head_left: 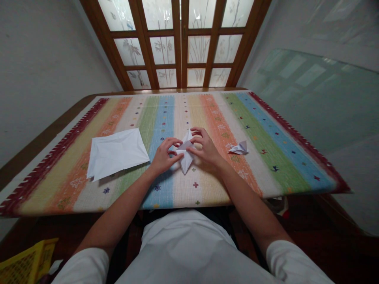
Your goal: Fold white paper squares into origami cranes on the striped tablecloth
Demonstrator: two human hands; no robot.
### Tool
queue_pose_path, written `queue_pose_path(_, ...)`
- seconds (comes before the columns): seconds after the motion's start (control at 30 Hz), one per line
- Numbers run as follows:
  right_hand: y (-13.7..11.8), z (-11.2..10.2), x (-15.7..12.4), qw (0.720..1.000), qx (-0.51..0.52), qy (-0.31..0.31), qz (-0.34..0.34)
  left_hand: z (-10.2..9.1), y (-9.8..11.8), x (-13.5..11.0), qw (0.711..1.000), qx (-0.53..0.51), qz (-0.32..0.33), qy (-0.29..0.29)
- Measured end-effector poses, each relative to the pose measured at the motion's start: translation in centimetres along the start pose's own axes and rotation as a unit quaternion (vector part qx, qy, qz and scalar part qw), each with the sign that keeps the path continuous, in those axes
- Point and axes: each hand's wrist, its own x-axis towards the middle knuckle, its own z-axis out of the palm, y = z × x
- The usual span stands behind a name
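Observation:
A folded white paper shape [186, 157] with pointed ends stands on the striped woven mat [204, 189] between my hands. My left hand [164, 156] grips its left side with the fingertips, and my right hand [205, 148] holds its upper right side. A larger white paper sheet [117, 154], creased and slightly folded, lies to the left of my left hand. To the right of my right hand, apart from it, rests a small folded white paper piece [239, 148].
The mat covers a wooden table [168, 90], whose far edge stands before a wooden-framed frosted glass door [177, 43]. A large glass pane [314, 98] leans at the right. A yellow plastic crate [26, 262] sits low at the bottom left, beyond the table's near edge.

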Motion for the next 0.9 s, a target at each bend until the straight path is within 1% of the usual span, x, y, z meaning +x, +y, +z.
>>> queue_pose_path(0.1, -0.6, 0.1, -0.1, 0.991, -0.103, 0.059, -0.059, 0.3, -0.2, -0.1, 1.0, 0.01, 0.02, 0.005)
queue_pose_path(0.17, -0.9, 0.1, -0.2, 0.985, -0.135, 0.072, -0.085, 0.4, -0.3, -0.1, 1.0, 0.011, 0.027, 0.009)
queue_pose_path(0.27, -1.4, -0.1, -0.3, 0.985, -0.13, 0.037, -0.112, 0.5, -0.1, -0.2, 0.999, 0.012, 0.033, 0.002)
queue_pose_path(0.33, -1.7, -0.2, -0.3, 0.986, -0.117, 0.007, -0.115, 0.5, 0.1, -0.2, 0.999, 0.023, 0.035, -0.001)
queue_pose_path(0.43, -2.0, -0.2, -0.2, 0.988, -0.108, -0.009, -0.107, 0.4, 0.2, -0.2, 0.997, 0.053, 0.047, 0.011)
queue_pose_path(0.5, -2.0, -0.1, -0.2, 0.992, -0.087, 0.007, -0.095, 0.4, 0.1, -0.3, 0.996, 0.069, 0.057, 0.016)
queue_pose_path(0.6, -1.8, 0.1, -0.2, 0.998, -0.022, 0.044, -0.045, 0.3, -0.1, -0.3, 0.994, 0.085, 0.058, 0.04)
queue_pose_path(0.67, -1.7, 0.1, -0.2, 0.999, 0.022, 0.048, -0.007, 0.2, -0.1, -0.4, 0.991, 0.099, 0.056, 0.069)
queue_pose_path(0.8, -1.9, 0.0, 0.2, 0.997, 0.077, 0.017, 0.022, -0.3, 0.3, -0.3, 0.982, 0.13, 0.063, 0.122)
queue_pose_path(0.9, -1.9, 0.1, 0.3, 0.993, 0.11, -0.018, 0.029, -0.5, 0.4, -0.3, 0.985, 0.104, 0.049, 0.13)
